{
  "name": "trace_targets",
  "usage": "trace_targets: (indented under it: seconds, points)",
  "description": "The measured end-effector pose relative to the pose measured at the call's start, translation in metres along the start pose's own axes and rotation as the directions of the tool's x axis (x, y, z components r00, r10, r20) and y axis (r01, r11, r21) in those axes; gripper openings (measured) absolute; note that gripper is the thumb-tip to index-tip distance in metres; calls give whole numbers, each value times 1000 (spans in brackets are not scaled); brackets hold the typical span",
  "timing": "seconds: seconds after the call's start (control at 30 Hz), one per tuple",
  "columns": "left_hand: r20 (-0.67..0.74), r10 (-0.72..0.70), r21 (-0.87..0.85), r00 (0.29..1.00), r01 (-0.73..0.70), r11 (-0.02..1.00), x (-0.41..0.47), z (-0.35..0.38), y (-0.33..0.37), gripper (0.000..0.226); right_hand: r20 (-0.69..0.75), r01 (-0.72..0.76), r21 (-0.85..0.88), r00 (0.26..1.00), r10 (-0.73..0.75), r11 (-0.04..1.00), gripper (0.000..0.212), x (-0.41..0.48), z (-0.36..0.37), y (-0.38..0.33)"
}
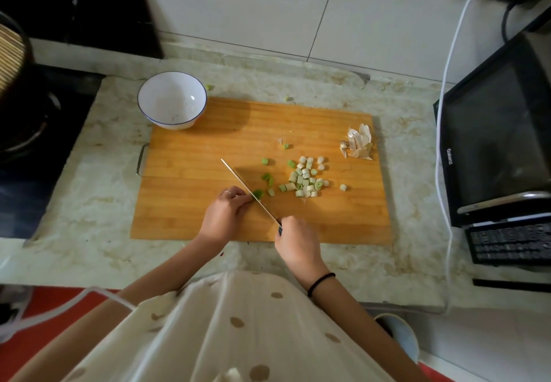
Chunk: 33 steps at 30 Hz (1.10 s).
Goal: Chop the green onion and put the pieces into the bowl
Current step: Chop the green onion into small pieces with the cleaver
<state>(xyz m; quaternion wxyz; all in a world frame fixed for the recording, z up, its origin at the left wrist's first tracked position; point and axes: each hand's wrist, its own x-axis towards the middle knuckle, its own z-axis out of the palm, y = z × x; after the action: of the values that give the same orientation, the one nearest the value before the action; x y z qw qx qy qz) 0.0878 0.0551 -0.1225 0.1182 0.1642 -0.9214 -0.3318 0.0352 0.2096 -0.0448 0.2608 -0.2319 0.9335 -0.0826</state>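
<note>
Bowl sits at the board's far corner, garlic skins opposite.

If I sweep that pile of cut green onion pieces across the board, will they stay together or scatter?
The green onion pieces are short cylinders, so some will probably roll apart. A stray piece already on the countertop suggests they escape easily. They look small and light, so scooping likely beats pinching.

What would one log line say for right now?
step: chopping | left hand pinches green onion stub | right hand grips knife | cut pieces on cutting board | bowl without pieces
</note>
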Motion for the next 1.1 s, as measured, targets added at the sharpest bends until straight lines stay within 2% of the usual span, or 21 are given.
trace_targets:
  seconds: [0.1,0.2,0.53,0.63,0.77,0.87,1.0,1.1]
  points:
    - [0,7,11,1000,-7,1000,1,-1,1,19,29,-45,69,999,43,997,36,9,-3,-5]
    - [19,16,38,1000,-17,999,0,-1,1,17,32,-22,125,999,18,992,20,24,-12,-15]
    - [26,22,109,999,-25,994,-8,-7,3,25,-101,62,54,993,-56,997,21,33,-19,-22]
    - [-7,-27,26,1000,27,999,-8,-5,4,19,-83,71,127,995,-60,989,28,24,-18,-11]
    - [-30,-82,-30,996,81,996,-6,-6,5,16,-37,55,129,998,-51,990,30,11,-12,-3]
    - [-31,-85,-18,996,84,996,-4,-5,5,17,-8,38,94,999,-38,995,28,7,-6,1]
    - [-11,-72,16,997,72,997,-2,-4,2,18,10,24,77,1000,-25,997,38,8,1,-2]
    - [-15,-48,29,999,48,998,0,-4,4,19,-4,21,54,1000,-21,998,33,13,4,-11]
